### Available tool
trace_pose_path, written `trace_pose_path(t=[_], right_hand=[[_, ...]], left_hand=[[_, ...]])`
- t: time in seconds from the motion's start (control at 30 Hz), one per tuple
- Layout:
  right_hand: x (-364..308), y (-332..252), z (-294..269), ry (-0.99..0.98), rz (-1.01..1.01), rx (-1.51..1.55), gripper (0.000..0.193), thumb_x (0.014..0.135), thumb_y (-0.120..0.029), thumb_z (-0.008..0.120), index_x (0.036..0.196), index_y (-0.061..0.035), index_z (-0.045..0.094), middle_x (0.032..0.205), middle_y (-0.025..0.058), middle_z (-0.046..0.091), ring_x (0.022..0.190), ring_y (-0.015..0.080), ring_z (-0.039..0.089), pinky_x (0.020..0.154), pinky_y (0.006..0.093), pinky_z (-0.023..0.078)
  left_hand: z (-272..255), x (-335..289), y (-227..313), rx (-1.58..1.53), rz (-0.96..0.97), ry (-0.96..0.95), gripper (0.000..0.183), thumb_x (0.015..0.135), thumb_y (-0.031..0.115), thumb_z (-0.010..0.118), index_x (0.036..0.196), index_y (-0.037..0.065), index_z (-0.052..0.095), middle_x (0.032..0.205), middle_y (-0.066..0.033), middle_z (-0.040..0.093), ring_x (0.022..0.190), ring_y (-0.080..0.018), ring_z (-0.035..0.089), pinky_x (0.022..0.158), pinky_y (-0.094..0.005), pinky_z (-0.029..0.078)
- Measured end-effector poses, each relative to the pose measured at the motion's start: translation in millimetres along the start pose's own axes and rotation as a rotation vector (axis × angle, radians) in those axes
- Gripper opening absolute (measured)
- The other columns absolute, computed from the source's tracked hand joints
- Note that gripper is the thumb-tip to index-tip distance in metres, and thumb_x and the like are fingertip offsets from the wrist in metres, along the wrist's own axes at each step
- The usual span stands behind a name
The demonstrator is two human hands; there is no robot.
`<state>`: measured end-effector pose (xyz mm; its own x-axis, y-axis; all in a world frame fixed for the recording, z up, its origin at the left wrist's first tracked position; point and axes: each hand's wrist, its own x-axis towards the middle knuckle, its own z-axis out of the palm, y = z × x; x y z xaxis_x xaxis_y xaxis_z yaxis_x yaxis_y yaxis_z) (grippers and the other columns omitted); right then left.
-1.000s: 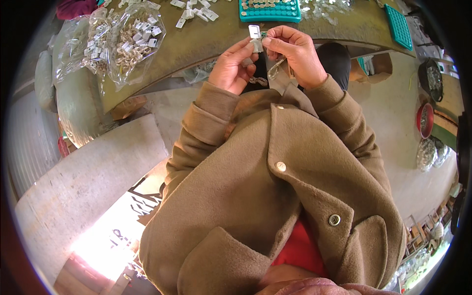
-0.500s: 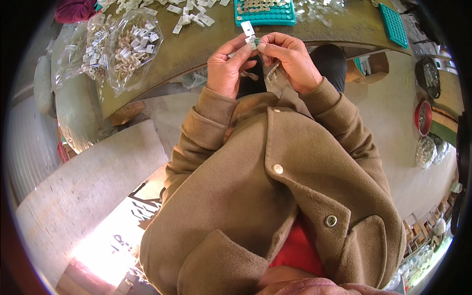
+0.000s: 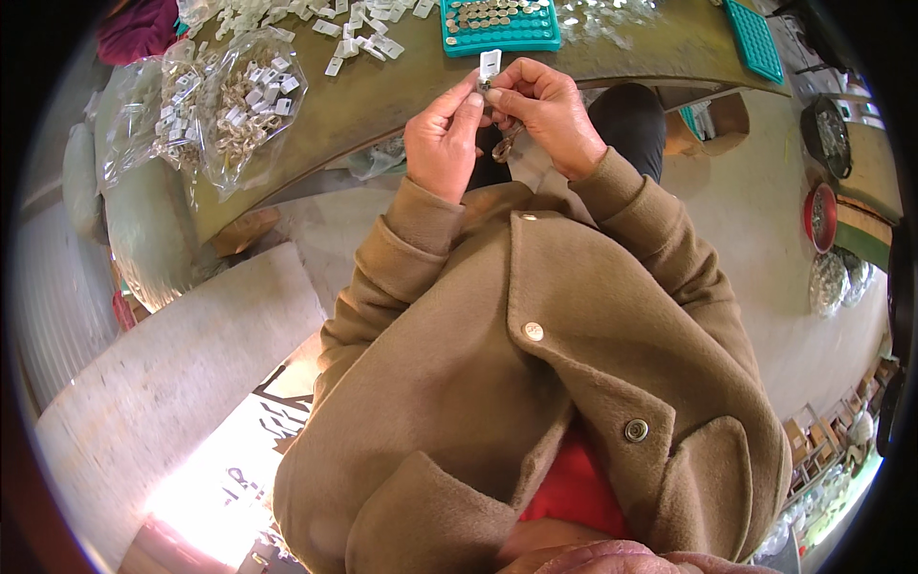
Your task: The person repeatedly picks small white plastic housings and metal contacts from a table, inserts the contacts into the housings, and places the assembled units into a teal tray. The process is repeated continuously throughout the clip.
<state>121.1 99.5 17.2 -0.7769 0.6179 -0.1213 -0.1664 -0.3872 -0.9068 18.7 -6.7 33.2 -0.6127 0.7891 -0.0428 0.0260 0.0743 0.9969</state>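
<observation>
Head view: both hands' fingers [image 3: 475,96] pinch a small white tag [image 3: 490,64]; teal tray [image 3: 499,38] holds seemingly round metal pieces.

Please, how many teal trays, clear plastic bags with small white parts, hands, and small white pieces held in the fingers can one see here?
Teal trays: 2, one tray by the hands, one far tray on the right
Clear plastic bags of white parts: 2, bag and left bag
Hands: 2, left hand and right hand
Held white piece: 1
Total: 7
</observation>
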Motion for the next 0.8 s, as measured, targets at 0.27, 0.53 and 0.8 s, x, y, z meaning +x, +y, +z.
trace_pose_path(t=[0.27, 0.53, 0.8], right_hand=[[-4, -6, 2, -0.021, -0.042, -0.259, 0.010, 0.086, -0.006, 0.064, 0.094, -0.0018, 0.061, 0.076, -0.0003, 0.059, 0.067, 0.0057, 0.053, 0.059, 0.0215, 0.044], [-4, -7, 6, 0.045, -0.054, -0.034, 0.009, 0.087, -0.001, 0.058, 0.094, -0.0060, 0.056, 0.079, -0.0018, 0.054, 0.066, 0.0059, 0.047, 0.066, 0.0224, 0.042], [-2, -3, 10, -0.037, 0.084, 0.498, 0.012, 0.086, 0.001, 0.052, 0.089, -0.0106, 0.049, 0.070, -0.0029, 0.046, 0.060, 0.0082, 0.041, 0.069, 0.0278, 0.045]], left_hand=[[-14, 8, 7, -0.131, -0.293, 0.053, 0.029, 0.088, 0.022, 0.070, 0.106, -0.001, 0.069, 0.086, -0.0055, 0.071, 0.073, -0.0090, 0.067, 0.048, -0.0188, 0.044], [-19, 8, 13, -0.385, -0.405, 0.094, 0.020, 0.089, 0.017, 0.066, 0.102, 0.002, 0.070, 0.089, -0.0047, 0.070, 0.071, -0.0082, 0.062, 0.050, -0.0190, 0.041], [-14, 10, 10, -0.728, -0.614, 0.132, 0.016, 0.091, 0.018, 0.063, 0.104, 0.008, 0.065, 0.101, -0.0031, 0.069, 0.073, -0.0018, 0.053, 0.055, -0.0156, 0.037]])
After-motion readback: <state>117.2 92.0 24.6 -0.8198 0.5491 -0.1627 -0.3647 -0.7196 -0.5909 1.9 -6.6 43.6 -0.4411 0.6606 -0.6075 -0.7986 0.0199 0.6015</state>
